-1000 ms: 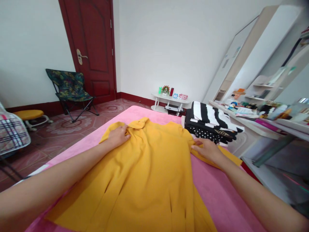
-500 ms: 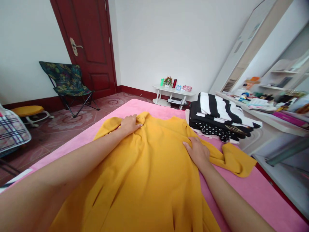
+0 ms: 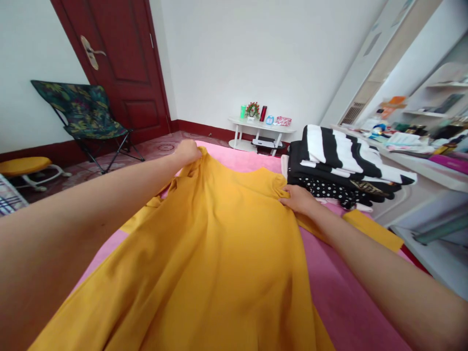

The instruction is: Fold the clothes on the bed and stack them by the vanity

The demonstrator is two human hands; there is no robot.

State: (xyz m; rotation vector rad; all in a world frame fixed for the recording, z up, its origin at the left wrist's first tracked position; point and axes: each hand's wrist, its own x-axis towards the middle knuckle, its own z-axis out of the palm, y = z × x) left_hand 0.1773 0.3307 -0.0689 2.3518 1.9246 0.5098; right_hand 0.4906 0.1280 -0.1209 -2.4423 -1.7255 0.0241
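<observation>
A mustard-yellow long-sleeved dress (image 3: 241, 234) lies spread over the pink bed cover (image 3: 336, 287), its neckline away from me and its lower part running out of view at the bottom. My left hand (image 3: 188, 152) is closed on its left shoulder and holds that corner raised off the bed. At the opposite shoulder my right hand (image 3: 298, 199) pinches the fabric between thumb and fingers. One sleeve reaches out to the right beneath my right forearm; the other is bunched under my left arm.
Folded clothes (image 3: 340, 165), striped black-and-white on top, are stacked on the bed's right side. A cluttered white dresser (image 3: 438, 170) stands beyond them. Behind the bed is a small white table (image 3: 261, 125). A camouflage-like folding chair (image 3: 91, 112) and a yellow stool (image 3: 25, 166) stand at left.
My left hand has gripped the left shoulder of the dress and lifted it. My right hand has moved up to the right shoulder and pinched it. The view has shifted slightly.
</observation>
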